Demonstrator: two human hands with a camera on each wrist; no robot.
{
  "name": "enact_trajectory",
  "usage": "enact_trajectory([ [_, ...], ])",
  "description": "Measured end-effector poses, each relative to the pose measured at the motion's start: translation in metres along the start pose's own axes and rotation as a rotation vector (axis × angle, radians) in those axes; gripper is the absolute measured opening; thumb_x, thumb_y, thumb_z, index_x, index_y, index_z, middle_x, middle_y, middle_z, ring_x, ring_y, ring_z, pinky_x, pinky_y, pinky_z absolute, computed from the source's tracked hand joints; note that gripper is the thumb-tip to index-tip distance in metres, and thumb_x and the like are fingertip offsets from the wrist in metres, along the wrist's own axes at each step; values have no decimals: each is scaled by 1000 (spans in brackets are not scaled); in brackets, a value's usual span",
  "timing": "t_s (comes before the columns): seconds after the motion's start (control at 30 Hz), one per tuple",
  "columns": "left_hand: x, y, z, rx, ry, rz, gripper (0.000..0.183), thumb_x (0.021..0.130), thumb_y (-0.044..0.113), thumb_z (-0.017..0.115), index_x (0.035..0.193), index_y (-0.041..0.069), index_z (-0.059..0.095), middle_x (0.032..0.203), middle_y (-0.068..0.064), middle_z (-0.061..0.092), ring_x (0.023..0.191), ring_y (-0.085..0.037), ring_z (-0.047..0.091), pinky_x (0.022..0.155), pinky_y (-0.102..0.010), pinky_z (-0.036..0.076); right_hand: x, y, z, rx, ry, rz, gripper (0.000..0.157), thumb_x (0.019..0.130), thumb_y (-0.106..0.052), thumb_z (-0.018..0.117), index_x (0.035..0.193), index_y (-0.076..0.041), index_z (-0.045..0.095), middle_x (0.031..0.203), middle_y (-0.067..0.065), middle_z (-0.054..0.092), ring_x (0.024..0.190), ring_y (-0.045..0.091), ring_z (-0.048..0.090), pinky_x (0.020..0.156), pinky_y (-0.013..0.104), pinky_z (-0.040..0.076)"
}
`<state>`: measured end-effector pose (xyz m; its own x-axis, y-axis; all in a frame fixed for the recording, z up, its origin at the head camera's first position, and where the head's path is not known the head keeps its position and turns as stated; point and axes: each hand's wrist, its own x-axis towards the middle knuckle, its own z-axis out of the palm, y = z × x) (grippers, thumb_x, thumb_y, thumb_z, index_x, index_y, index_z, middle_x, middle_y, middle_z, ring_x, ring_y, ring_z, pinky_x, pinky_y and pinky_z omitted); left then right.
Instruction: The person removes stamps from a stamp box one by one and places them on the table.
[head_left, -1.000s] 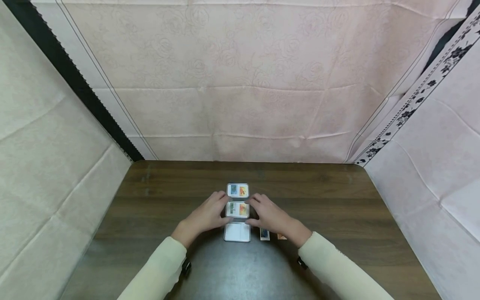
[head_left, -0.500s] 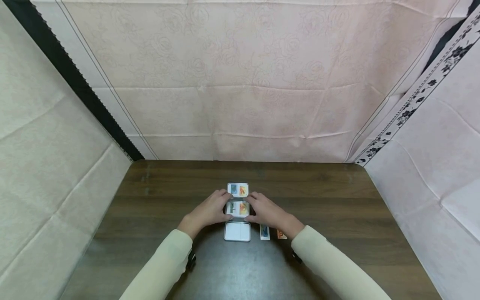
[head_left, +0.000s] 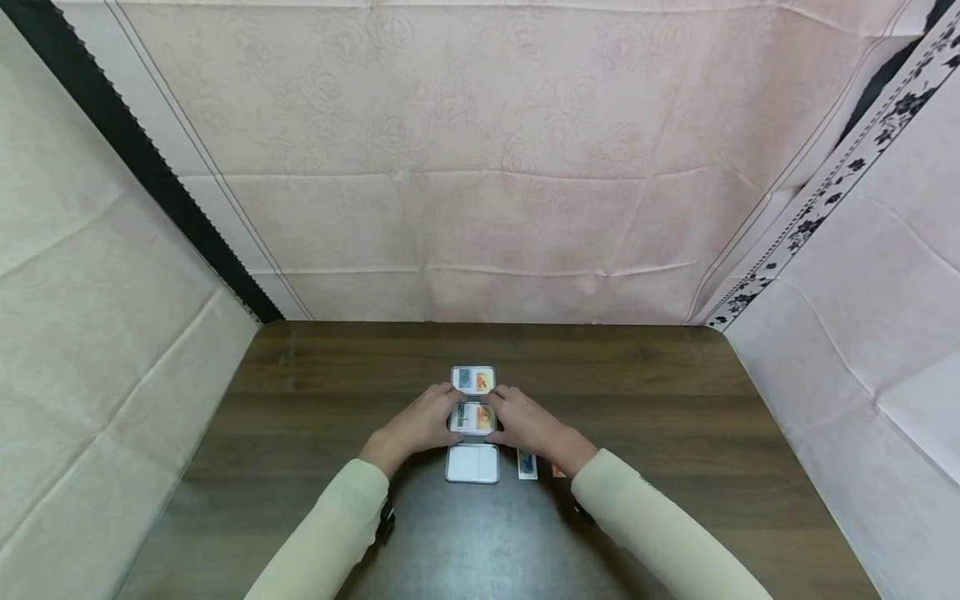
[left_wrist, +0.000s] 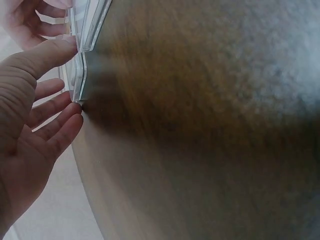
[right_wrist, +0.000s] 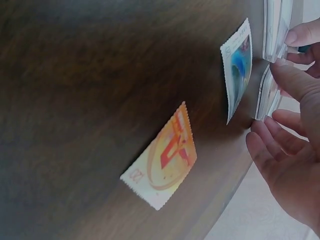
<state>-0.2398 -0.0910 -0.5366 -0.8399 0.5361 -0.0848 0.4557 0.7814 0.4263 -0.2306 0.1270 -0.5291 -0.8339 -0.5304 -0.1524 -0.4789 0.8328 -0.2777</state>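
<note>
Three clear plastic cases lie in a column on the table. The middle case (head_left: 473, 419) shows two stamps, a greenish and an orange one. My left hand (head_left: 417, 423) holds its left side, thumb at the near corner, fingers toward the far corner. On its right side my right hand (head_left: 529, 425) grips it likewise. Beyond it, the far case (head_left: 473, 380) shows a blue and an orange stamp. Nearest me is the near case (head_left: 472, 464), white inside. In the right wrist view, a blue stamp (right_wrist: 239, 70) and an orange stamp (right_wrist: 167, 160) lie loose.
The brown wooden table (head_left: 360, 367) has rounded far corners. Pale patterned cloth (head_left: 480, 167) hangs behind it, and more pale cloth stands at both sides. A bright glare lies on the tabletop in front of the cases.
Both hands have closed in on the middle case and now touch its sides. The right forearm has shifted left, and the left wrist has moved slightly right. The cases stay in their column.
</note>
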Motion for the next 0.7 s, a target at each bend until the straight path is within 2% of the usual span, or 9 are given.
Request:
enact_trajectory([
  [0.2, 2, 0, 2, 21, 14, 32, 62, 85, 26, 86, 138, 5, 61, 140, -13, 59, 122, -26, 56, 104, -43, 50, 2, 1, 2, -34, 7, -10, 66, 92, -38, 79, 146, -9, 55, 147, 12, 55, 129, 25, 55, 103, 38, 52],
  [0.57, 3, -2, 6, 30, 37, 25, 63, 86, 27, 86, 141, 8, 60, 142, -9, 60, 119, -23, 56, 102, -41, 50, 3, 3, 5, -57, 26, -39, 55, 94, -37, 77, 140, -10, 61, 143, 10, 57, 126, 22, 56, 100, 36, 53],
  [0.7, 2, -2, 6, 27, 34, 11, 60, 86, 28, 85, 137, 7, 62, 141, -10, 60, 121, -24, 56, 104, -43, 50, 3, 2, 5, -55, 26, -44, 55, 94, -36, 76, 141, -10, 62, 142, 10, 58, 123, 22, 57, 97, 35, 54],
])
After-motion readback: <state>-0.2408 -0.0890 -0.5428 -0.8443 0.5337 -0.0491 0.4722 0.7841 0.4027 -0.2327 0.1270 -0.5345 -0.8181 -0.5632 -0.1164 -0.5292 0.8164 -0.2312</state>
